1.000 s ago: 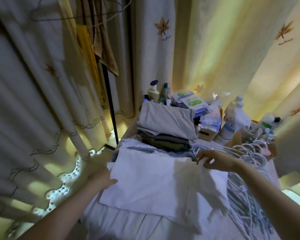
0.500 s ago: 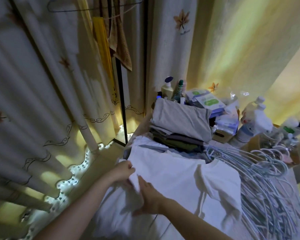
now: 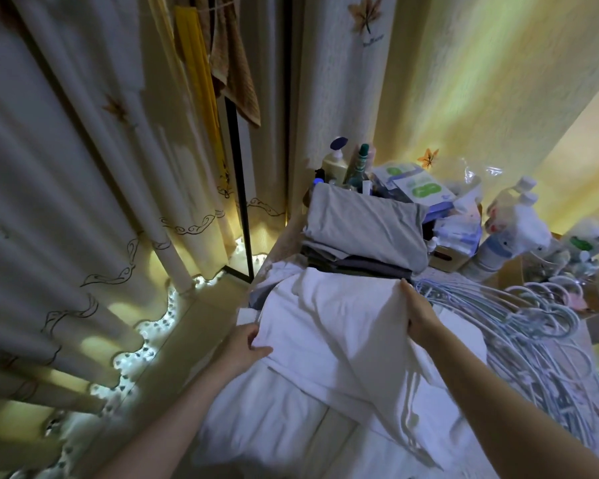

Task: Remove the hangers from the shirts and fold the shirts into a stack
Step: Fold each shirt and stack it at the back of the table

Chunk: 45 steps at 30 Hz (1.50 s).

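— Head view: how is the white shirt [image 3: 343,326] held?
— Its left edge is pinched by the left hand [image 3: 246,347]. Its right fold is gripped by the right hand [image 3: 417,319].
— Where is it laid?
— Just before the folded stack [image 3: 363,233], beside the hangers [image 3: 533,326].

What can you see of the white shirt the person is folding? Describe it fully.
The white shirt is soft, creased cloth with no hanger visible, lying partly folded. The left hand pinches its left edge; the right hand holds its far right edge. Its far end lies before the stack of folded clothes, and the pile of hangers lies to its right.
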Available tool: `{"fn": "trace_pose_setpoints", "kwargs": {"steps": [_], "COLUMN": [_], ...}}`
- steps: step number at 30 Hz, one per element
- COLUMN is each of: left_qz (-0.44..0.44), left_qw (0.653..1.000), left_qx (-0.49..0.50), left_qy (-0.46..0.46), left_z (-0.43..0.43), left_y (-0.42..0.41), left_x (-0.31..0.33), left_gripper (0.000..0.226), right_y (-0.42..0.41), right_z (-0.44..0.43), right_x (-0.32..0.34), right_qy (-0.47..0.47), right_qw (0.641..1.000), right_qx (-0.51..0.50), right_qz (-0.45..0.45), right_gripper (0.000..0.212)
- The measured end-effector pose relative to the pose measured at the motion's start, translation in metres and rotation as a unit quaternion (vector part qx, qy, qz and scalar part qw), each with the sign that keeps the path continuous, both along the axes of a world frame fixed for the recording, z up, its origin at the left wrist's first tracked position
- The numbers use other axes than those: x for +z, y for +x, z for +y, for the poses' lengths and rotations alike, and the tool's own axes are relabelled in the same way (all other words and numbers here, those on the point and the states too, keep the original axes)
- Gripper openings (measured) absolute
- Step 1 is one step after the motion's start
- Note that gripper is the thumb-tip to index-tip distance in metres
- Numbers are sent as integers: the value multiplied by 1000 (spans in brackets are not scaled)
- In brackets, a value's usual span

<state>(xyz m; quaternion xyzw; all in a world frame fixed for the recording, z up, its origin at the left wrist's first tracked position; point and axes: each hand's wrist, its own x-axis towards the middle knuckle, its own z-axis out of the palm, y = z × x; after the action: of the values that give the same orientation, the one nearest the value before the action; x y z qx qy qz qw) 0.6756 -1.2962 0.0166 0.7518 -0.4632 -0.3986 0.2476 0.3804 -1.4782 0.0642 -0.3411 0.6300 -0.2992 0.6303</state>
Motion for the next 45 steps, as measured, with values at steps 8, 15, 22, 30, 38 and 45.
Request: {"fn": "trace_pose_setpoints", "kwargs": {"steps": [8, 15, 22, 30, 38, 45], "left_qz": [-88, -99, -129, -86, -172, 303], "left_qw": [982, 912, 900, 972, 983, 934], "left_qx": [42, -41, -81, 12, 35, 113], "left_qy": [-164, -396, -409, -217, 53, 154], "left_z": [2, -19, -16, -9, 3, -64], "left_y": [2, -13, -26, -30, 5, -49], "left_x": [14, 39, 51, 51, 33, 80], "left_gripper": [20, 20, 24, 14, 24, 69], "right_y": [-11, -14, -25, -26, -15, 37], "right_z": [-4, -12, -16, -21, 3, 78], "right_x": [11, 25, 32, 46, 61, 69], "right_qy": [-38, -47, -41, -55, -55, -40], "right_qw": [998, 998, 997, 995, 987, 965], "right_qx": [-16, -21, -20, -22, 16, 218], "right_qz": [-39, -48, -66, -85, -148, -139], "right_gripper": [50, 58, 60, 48, 32, 42]}}
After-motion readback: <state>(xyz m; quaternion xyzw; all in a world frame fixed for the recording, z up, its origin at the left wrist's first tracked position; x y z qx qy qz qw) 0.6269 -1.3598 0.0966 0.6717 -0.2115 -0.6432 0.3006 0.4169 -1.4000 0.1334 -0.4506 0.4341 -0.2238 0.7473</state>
